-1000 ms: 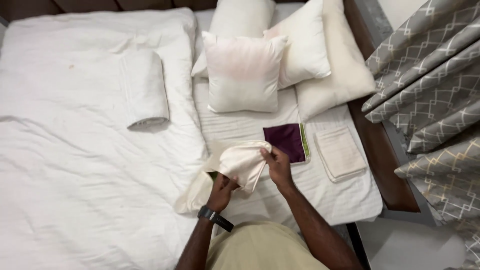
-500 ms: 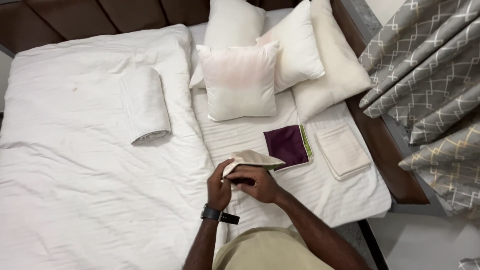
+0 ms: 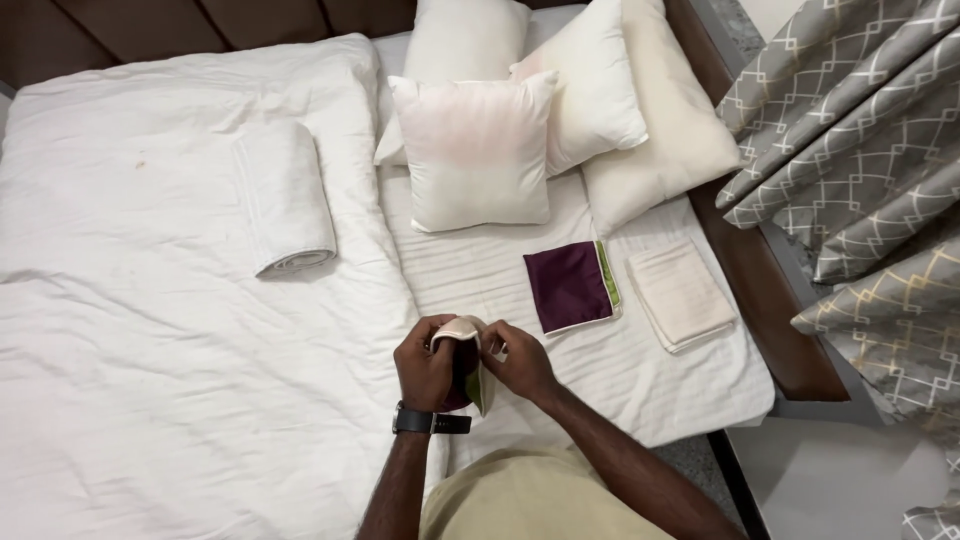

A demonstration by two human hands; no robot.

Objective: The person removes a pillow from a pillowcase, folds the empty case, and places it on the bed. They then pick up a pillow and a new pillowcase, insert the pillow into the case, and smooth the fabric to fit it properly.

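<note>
**White bed with folded cloths, seen from above**

Fingers (image 3: 447, 341) of the left hand (image 3: 425, 368) and right hand (image 3: 518, 362) pinch a small folded cream-and-maroon cloth (image 3: 466, 368) above the bed (image 3: 200, 380). Near it lie a folded maroon cloth (image 3: 568, 286) and a folded cream cloth (image 3: 680, 294); farther off, a rolled towel (image 3: 284, 198) and pillows (image 3: 476, 150).

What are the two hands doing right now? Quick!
Left hand: closed on the small folded cloth, cream outside, purple inside.
Right hand: fingers pinching the same cloth's other edge.
</note>
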